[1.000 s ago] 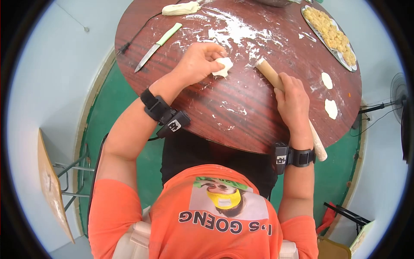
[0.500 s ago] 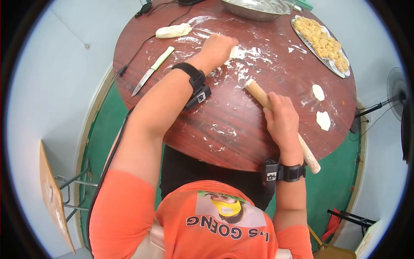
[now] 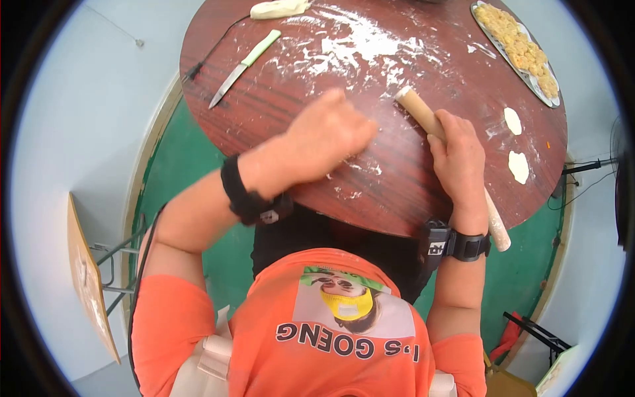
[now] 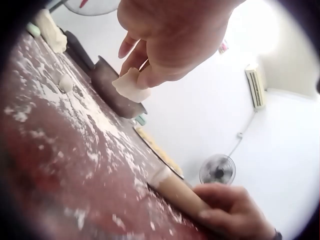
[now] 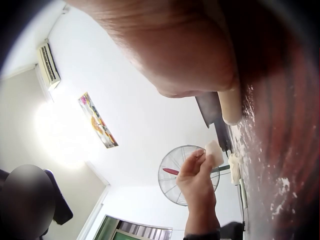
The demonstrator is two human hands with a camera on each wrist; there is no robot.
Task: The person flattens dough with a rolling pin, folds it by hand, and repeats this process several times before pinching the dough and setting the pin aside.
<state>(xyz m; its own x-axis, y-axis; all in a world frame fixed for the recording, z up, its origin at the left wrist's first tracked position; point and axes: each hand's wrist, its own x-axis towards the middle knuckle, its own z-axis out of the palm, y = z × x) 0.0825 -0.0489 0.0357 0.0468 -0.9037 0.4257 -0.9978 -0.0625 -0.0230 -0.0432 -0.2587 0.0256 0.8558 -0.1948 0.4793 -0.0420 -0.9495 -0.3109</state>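
Observation:
Raised over the near part of the table, my left hand (image 3: pixel 331 135) pinches a small flattened piece of white dough (image 4: pixel 131 87) between thumb and fingers. The hand hides this dough in the head view, while both wrist views show it clear of the tabletop. My right hand (image 3: pixel 461 155) grips a wooden rolling pin (image 3: pixel 417 109) around its middle. The pin slants from its floury far end down past the wrist to the table's near right edge. Two flat dough pieces, an upper one (image 3: pixel 512 121) and a lower one (image 3: pixel 518 167), lie right of that hand.
White flour (image 3: pixel 360 43) is scattered over the round dark-red table (image 3: pixel 264 119). A green-handled knife (image 3: pixel 245 66) and a dough roll (image 3: pixel 279 8) lie at the left. A platter of yellowish filling (image 3: pixel 516 46) stands at the far right. A small dough lump (image 4: pixel 66 83) rests amid the flour.
My left hand went forward over the flour with the dough piece, then came back toward me, turned with its back up. The right hand keeps its grip on the rolling pin. The head view tilted and returned.

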